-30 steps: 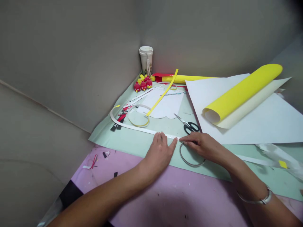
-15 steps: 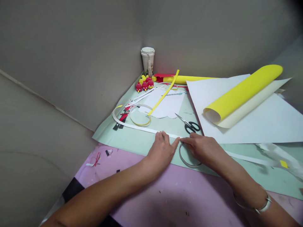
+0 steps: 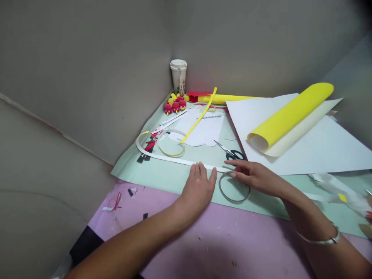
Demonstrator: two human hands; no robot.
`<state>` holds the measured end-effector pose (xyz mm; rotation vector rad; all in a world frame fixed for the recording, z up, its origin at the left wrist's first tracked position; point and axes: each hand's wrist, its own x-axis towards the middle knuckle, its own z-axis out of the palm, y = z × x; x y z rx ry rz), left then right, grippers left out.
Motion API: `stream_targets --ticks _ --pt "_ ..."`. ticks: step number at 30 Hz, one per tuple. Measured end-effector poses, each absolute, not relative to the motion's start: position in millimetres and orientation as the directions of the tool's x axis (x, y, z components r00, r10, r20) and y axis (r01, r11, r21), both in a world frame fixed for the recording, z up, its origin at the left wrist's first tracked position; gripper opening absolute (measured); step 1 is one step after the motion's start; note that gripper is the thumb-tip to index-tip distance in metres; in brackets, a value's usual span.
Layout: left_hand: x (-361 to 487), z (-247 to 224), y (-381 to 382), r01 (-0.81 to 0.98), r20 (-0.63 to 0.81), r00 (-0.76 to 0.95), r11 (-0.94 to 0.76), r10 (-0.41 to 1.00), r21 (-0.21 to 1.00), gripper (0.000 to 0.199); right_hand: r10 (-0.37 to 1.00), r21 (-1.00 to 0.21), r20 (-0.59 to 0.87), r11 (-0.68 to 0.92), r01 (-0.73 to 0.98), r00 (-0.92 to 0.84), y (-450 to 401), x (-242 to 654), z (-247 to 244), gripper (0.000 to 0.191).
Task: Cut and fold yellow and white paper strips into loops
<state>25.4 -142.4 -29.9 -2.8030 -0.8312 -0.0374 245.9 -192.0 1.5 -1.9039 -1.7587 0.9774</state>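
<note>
My left hand (image 3: 200, 185) lies with its fingers apart on a long white paper strip (image 3: 171, 157), pressing it to the pale green sheet. The strip curls up at its left end, where a yellow bit shows. My right hand (image 3: 257, 176) is held just above the strip's right part, thumb and forefinger apart; I see nothing gripped. Below its thumb stands a coiled grey ring (image 3: 235, 202), apparently of rolled strip. Black-handled scissors (image 3: 234, 154) lie just beyond the right fingertips, partly hidden. Left of them rests a loose white-and-yellow paper loop (image 3: 170, 154).
A yellow roll (image 3: 290, 118) lies on large white sheets (image 3: 316, 159) at right. A yellow strip (image 3: 200, 116) crosses a white paper (image 3: 213, 131). Red and yellow balls (image 3: 175, 107) sit before a lidded cup (image 3: 178, 75) in the corner. Scraps dot the pink surface (image 3: 186, 248).
My right hand has lifted off the strip and shifted right, its fingers spreading apart. My left hand stays on the strip, its thumb now apart from the right forefinger. The view has moved slightly.
</note>
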Motion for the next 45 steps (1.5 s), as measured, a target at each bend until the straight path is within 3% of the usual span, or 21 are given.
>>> stream_targets --ticks 6,10,13,16,19,23,26,30,35,40,45 --pt "18 -19 -136 0.567 0.139 0.819 -0.823 0.557 -0.039 0.04 0.958 -0.733 -0.27 -0.27 0.624 0.098 -192 240 7 0.049" --pt "25 -5 -126 0.519 0.175 0.796 -0.801 0.58 0.298 0.032 0.954 -0.725 -0.272 -0.289 0.625 0.126 -191 232 11 0.048" --pt "39 -2 -112 0.463 0.071 0.802 -0.693 0.593 0.552 0.035 0.95 -0.73 -0.278 -0.304 0.611 0.141 -187 224 17 0.048" --pt "51 -8 -99 0.438 -0.023 0.812 -0.583 0.583 0.684 0.023 0.953 -0.776 -0.275 -0.3 0.555 0.13 -184 219 22 0.047" --pt "57 -15 -92 0.404 -0.042 0.793 -0.473 0.608 0.783 0.02 0.962 -0.76 -0.171 -0.267 0.592 0.215 -183 223 19 0.043" --pt "58 -20 -93 0.397 -0.044 0.763 -0.414 0.645 0.819 0.021 0.932 -0.467 0.086 -0.274 0.841 0.352 -181 237 -1 0.036" --pt "58 -19 -96 0.391 -0.013 0.763 -0.445 0.646 0.806 0.021 0.954 -0.235 0.127 -0.237 0.943 0.271 -177 239 -14 0.034" --pt "56 -19 -96 0.364 -0.02 0.762 -0.402 0.647 0.84 0.018 0.964 -0.033 0.146 -0.221 0.975 0.224 -168 230 -15 0.034" --pt "52 -22 -93 0.318 -0.028 0.769 -0.344 0.639 0.884 0.017 0.987 0.002 0.095 -0.134 0.991 0.133 -154 226 -8 0.038" --pt "48 -25 -90 0.253 0.003 0.788 -0.328 0.616 0.91 0.018 0.988 0.022 0.012 -0.154 0.988 0.154 -144 227 -8 0.038" --pt "46 -24 -87 0.212 0.037 0.79 -0.329 0.612 0.92 0.017 0.979 0.028 0.059 -0.195 0.98 0.193 -142 225 -9 0.034"
